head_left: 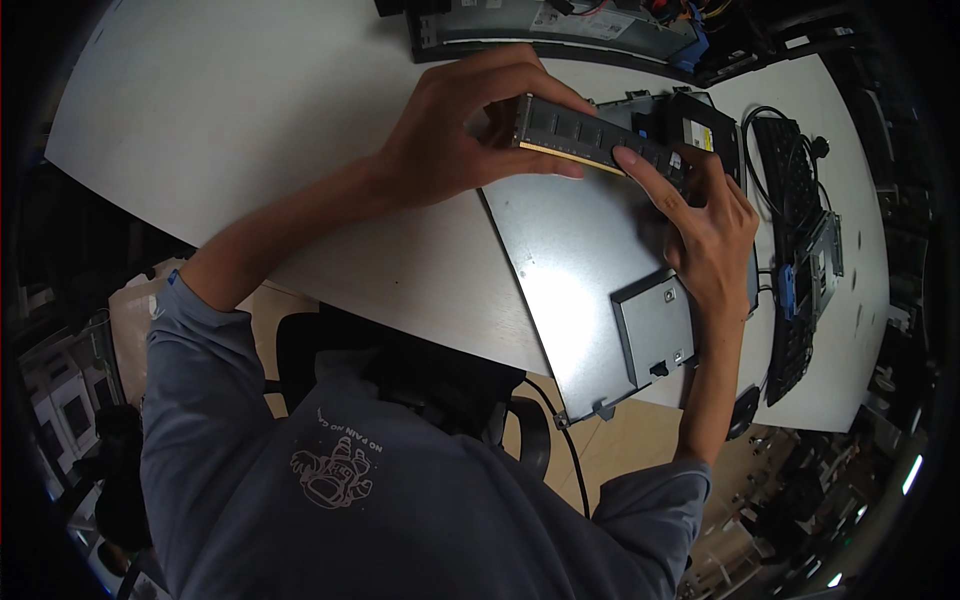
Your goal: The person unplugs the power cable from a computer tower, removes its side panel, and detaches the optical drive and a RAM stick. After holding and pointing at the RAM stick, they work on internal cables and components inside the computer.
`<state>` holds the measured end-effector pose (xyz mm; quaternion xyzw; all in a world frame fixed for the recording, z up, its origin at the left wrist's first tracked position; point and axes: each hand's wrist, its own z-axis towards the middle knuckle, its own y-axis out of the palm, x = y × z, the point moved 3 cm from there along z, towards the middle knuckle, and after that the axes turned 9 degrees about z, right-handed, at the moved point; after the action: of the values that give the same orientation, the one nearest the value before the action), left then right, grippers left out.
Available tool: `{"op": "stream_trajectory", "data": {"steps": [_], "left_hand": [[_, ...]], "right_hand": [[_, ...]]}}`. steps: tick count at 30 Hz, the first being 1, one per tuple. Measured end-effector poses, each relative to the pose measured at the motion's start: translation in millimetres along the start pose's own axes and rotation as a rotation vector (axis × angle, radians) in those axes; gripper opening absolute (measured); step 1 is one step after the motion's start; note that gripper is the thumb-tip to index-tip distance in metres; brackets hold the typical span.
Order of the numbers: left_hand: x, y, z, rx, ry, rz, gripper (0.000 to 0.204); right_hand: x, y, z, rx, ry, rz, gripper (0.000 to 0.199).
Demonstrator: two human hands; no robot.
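A black memory module point(574, 131) with a row of dark chips and a gold contact edge is raised above the table between my two hands. My left hand point(450, 125) grips its left end, fingers over the top edge and thumb below. At the other end, my right hand point(712, 225) holds it with the thumb laid across the chips and fingers behind. Below the right hand lies a silver metal panel point(560, 260), with a raised square bracket point(655, 325) on its near part. A black drive-like part point(705, 115) shows just beyond the right hand.
An opened computer case point(560, 35) with coloured cables stands at the far edge of the white table point(230, 90). On the right are a black keyboard point(790, 340), a looped black cable point(757, 165), a metal drive bracket point(822, 265) and a mouse point(743, 412). The panel overhangs the near edge.
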<state>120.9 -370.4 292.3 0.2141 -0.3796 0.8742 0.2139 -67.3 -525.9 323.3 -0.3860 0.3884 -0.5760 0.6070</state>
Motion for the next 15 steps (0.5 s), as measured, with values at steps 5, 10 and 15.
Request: {"op": "stream_trajectory", "data": {"steps": [5, 10, 15], "left_hand": [[-2, 0, -1, -0.107, -0.100, -0.190, 0.024], [0, 0, 1, -0.201, -0.214, -0.034, 0.014], [-6, 3, 3, -0.069, -0.126, 0.000, 0.019]], "right_hand": [[4, 4, -4, 0.075, -0.073, 0.065, 0.086], [8, 4, -2, 0.260, -0.037, 0.336, 0.062], [11, 4, -1, 0.251, 0.050, 0.331, 0.051]]}}
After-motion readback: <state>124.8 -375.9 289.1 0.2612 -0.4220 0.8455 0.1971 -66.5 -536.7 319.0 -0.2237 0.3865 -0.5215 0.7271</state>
